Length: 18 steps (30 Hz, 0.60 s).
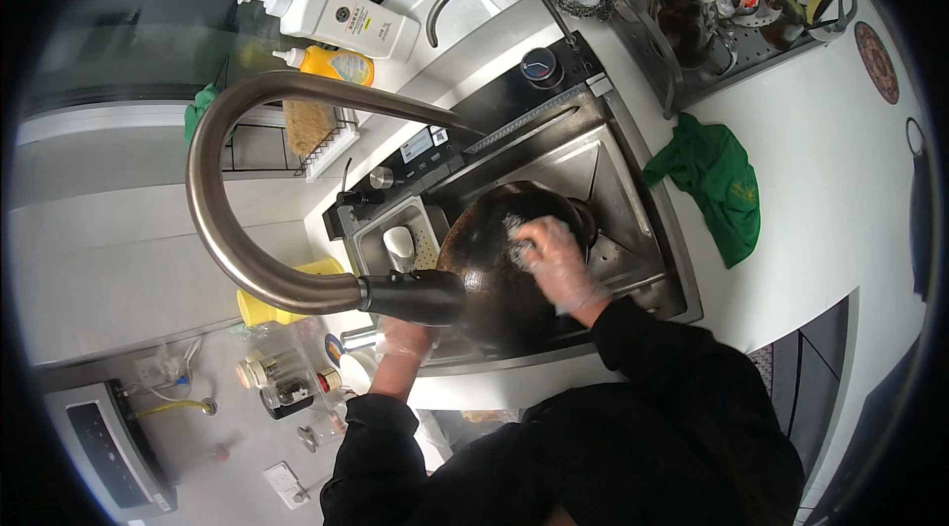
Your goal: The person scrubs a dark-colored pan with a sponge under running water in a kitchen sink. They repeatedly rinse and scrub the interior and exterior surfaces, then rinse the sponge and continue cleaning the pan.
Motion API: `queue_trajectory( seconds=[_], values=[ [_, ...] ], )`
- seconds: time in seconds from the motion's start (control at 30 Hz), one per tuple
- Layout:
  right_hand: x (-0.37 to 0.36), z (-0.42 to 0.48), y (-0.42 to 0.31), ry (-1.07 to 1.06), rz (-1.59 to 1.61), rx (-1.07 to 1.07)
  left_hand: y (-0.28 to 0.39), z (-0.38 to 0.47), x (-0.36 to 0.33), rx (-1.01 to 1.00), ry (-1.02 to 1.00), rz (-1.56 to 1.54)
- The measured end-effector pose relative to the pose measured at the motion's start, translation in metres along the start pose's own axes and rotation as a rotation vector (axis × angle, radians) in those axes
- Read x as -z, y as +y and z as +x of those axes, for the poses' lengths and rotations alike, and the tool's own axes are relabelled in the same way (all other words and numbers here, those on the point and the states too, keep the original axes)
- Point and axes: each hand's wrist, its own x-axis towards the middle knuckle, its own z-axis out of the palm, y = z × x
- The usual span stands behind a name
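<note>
A dark, rounded wok (485, 252) lies tilted over the stainless steel sink (637, 207), its brownish curved surface facing up. My right hand (556, 263), in a clear plastic glove, presses a wire scouring pad (515, 233) against that surface. My left hand (406, 339), gloved as well, is at the wok's lower left side, closed around a metallic handle (361, 338) that seems to belong to the wok. The head of the curved pull-out faucet (415, 296) hangs over the wok's left part and hides some of it.
A green cloth (715, 185) lies on the counter right of the sink. Behind the sink stand a white pump bottle (341, 18) and a yellow bottle (337, 66). A dark rack (667, 88) holds a glass pitcher (686, 14). Yellow containers (259, 307) and jars (278, 392) are at the left.
</note>
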Motion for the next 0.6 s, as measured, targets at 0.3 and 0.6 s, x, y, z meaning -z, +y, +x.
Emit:
queue_trajectory(
  seconds=[0.3,0.6],
  values=[
    [-0.008,0.001,-0.021,0.084,-0.075,0.061,0.005,0.008,0.016,-0.007,-0.093,-0.027],
    [0.000,0.013,0.015,0.171,-0.066,-0.034,0.002,0.009,0.011,-0.050,-0.102,0.065]
  ],
)
